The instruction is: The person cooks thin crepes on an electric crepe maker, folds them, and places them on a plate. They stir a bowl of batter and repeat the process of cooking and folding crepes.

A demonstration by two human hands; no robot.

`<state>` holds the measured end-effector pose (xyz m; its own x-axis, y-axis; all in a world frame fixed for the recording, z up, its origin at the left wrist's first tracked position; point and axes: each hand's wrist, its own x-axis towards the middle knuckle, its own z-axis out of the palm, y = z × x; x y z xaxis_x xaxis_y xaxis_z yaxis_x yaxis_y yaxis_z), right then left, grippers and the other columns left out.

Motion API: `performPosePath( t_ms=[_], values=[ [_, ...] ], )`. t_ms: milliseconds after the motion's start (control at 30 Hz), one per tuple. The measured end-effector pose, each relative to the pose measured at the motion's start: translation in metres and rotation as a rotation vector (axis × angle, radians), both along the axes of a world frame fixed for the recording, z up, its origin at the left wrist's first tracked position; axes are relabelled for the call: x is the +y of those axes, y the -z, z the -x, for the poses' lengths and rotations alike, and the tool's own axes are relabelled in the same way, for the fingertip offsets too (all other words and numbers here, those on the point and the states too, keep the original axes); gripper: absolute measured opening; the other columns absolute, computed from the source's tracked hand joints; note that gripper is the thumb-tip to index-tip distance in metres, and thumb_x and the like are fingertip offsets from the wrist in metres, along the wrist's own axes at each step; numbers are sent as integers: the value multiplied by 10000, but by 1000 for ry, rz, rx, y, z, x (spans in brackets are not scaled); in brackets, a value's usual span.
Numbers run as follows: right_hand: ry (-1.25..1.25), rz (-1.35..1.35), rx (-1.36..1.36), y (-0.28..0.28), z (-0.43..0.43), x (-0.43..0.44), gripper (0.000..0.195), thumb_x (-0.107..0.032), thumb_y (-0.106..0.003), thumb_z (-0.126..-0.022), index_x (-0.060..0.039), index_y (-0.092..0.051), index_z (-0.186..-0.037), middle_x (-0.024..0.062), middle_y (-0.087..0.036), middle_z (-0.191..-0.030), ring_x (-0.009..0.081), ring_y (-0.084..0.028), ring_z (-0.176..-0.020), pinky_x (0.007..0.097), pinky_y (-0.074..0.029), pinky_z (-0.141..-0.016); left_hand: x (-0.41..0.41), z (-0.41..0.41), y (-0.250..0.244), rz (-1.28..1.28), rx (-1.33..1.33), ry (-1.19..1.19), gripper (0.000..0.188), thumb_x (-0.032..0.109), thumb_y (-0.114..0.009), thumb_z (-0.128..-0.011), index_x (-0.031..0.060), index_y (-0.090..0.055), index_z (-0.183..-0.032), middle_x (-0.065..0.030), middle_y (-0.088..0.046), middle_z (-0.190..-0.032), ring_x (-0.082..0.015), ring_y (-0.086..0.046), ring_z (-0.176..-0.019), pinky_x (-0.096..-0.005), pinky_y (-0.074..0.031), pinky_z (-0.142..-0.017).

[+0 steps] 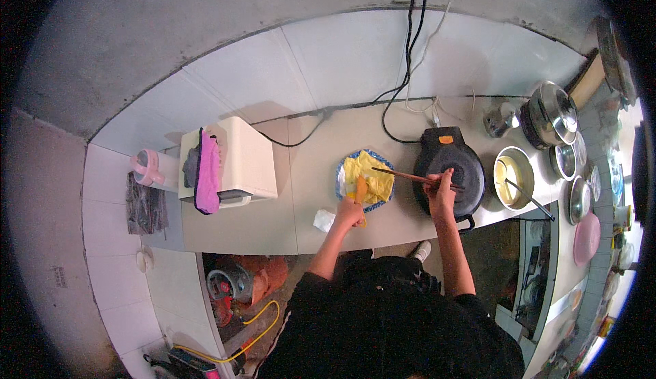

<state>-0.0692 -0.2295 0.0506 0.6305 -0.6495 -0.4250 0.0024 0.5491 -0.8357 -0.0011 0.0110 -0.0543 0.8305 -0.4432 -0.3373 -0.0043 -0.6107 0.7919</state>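
My left hand [350,212] is closed on the handle of an orange spatula [361,189], whose blade rests over yellow flatbread [379,187] on a blue-rimmed plate [340,194]. In my right hand [442,189] is a pair of brown chopsticks [402,175], their tips pointing left over the flatbread. That hand is above the black electric griddle [451,158], which is closed or flat; I cannot tell which. A crumpled white tissue [324,220] lies on the counter just left of my left wrist.
A steel pot of pale batter [514,178] with a ladle [530,199] stands right of the griddle. Lidded pots [553,112] and bowls [579,199] line the right side. A cream appliance [251,158] with a purple cloth [207,174] stands left. Black cables [409,61] hang behind.
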Motion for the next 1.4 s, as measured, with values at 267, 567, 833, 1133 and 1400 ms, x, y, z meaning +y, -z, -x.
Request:
performPosePath(
  t_ms=[267, 567, 833, 1133, 1400],
  values=[
    [-89, 456, 143, 68, -17, 7, 519, -450, -429, -926, -6, -614, -731, 39, -563, -635, 107, -486, -530, 262, -401, -506, -10, -2, -94, -19, 409, -313, 210, 59, -446, -795, -42, -536, -634, -136, -533, -491, -180, -497, -352, -306, -357, -298],
    [-447, 734, 24, 48, 6, 26, 228, -229, -661, -823, -5, -670, -862, 76, -662, -797, 132, -590, -724, 270, -463, -659, -5, -2, -97, -74, 504, -275, 210, 50, -424, -806, -50, -557, -678, -135, -553, -532, -178, -513, -382, -299, -380, -322],
    [-454, 1096, -66, 30, -3, 51, 200, -138, -684, -789, 15, -661, -915, 119, -634, -741, 160, -587, -630, 264, -452, -571, -1, -1, -86, -29, 458, -219, 218, 71, -432, -830, -48, -559, -698, -127, -555, -534, -172, -527, -400, -297, -391, -327],
    [-519, 1500, -59, 37, -12, 58, 185, -192, -643, -822, -7, -646, -830, 117, -578, -698, 265, -569, -644, 322, -436, -595, 7, 4, -62, -69, 329, -105, 194, 71, -431, -829, -45, -571, -760, -140, -580, -574, -176, -539, -411, -300, -403, -329],
    [-212, 664, 88, 52, -2, 24, 407, -294, -440, -952, 15, -661, -804, 17, -611, -736, 105, -507, -644, 253, -406, -597, 9, 4, -79, -56, 443, -215, 188, 89, -437, -821, -39, -564, -768, -127, -586, -581, -164, -530, -408, -296, -405, -335]
  ],
)
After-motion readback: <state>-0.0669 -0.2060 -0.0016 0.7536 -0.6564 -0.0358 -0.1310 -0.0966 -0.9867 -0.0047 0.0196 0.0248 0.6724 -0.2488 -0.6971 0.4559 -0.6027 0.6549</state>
